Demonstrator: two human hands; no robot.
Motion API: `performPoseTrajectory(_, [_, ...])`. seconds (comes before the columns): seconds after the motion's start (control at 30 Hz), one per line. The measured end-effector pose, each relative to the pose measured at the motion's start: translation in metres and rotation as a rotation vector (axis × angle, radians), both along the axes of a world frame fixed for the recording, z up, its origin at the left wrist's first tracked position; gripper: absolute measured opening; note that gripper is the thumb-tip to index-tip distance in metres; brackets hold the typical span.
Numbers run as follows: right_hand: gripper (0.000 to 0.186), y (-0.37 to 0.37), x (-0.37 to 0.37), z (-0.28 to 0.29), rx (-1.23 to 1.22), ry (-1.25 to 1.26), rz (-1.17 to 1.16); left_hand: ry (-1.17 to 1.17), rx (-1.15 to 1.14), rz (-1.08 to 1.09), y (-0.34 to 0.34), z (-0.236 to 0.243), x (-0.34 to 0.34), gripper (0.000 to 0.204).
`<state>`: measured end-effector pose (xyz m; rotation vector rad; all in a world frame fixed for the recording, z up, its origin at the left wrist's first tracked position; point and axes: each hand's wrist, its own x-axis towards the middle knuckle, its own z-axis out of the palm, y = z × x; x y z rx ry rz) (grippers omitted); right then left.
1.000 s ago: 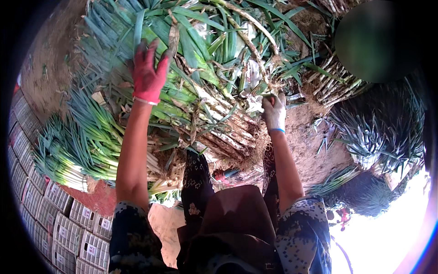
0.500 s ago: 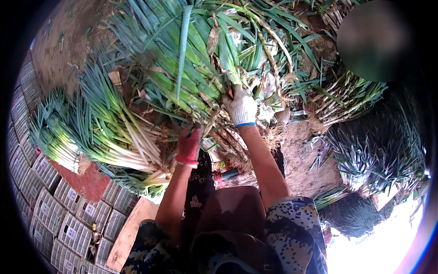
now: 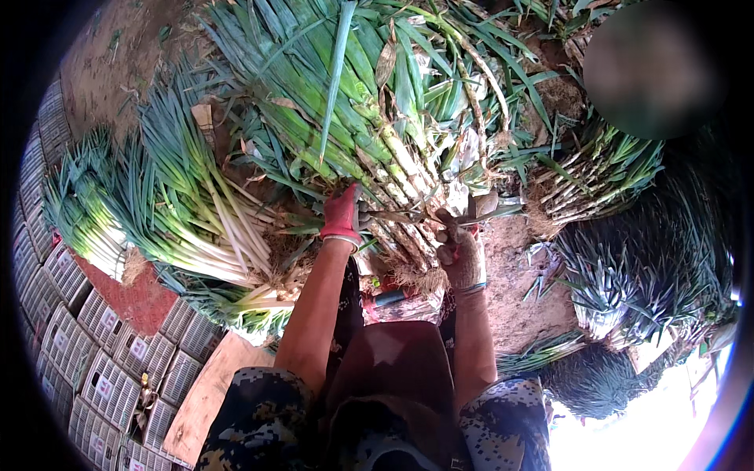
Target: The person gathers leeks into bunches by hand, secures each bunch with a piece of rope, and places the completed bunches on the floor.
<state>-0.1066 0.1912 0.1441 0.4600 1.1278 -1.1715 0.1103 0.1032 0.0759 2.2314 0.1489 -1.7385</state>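
Observation:
A large bunch of leeks [image 3: 393,169] lies in front of me, green leaves pointing away and pale, soil-stained stalks and roots toward me. My left hand [image 3: 342,213], in a red glove, is closed at the left side of the stalks. At the right side, my right hand [image 3: 462,255], in a dirty white glove, has its fingers curled. A thin brownish strip [image 3: 400,217] runs across the stalks from one hand to the other; whether it is a leaf or a tie cannot be told. The fingertips are partly hidden.
Cleaner bunches of leeks [image 3: 212,228] lie at the left, beside stacked grey crates [image 3: 98,361] and a wooden board [image 3: 216,385]. More untrimmed stalks [image 3: 601,177] and dark green bundles [image 3: 644,267] lie at the right. Loose leaves litter the dirt floor [image 3: 526,294].
My right hand has let go of the stalks and moved nearer and to the right, turning over. My left hand has moved up and right against the bunch. The strip now spans between them.

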Motion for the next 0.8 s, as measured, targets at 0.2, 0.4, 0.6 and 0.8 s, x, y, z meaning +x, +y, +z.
performPoseTrajectory(0.2, [0.011, -0.016, 0.03, -0.009, -0.127, -0.112, 0.034, 0.222, -0.048, 0.027, 0.013, 0.005, -0.006, 0.022])
performPoseTrajectory(0.4, [0.013, 0.034, 0.02, 0.003, 0.096, -0.035, 0.021, 0.189, -0.296, 0.031, 0.022, 0.024, -0.017, 0.021])
performPoseTrajectory(0.6, [0.014, 0.014, 0.017, -0.035, 0.109, -0.088, -0.179, 0.784, -0.519, 0.209, 0.027, 0.067, -0.017, 0.025])
performPoseTrajectory(0.8, [0.017, 0.025, 0.031, -0.105, 0.135, -0.292, -0.343, 0.964, -0.228, 0.595, 0.071, 0.139, -0.033, 0.039])
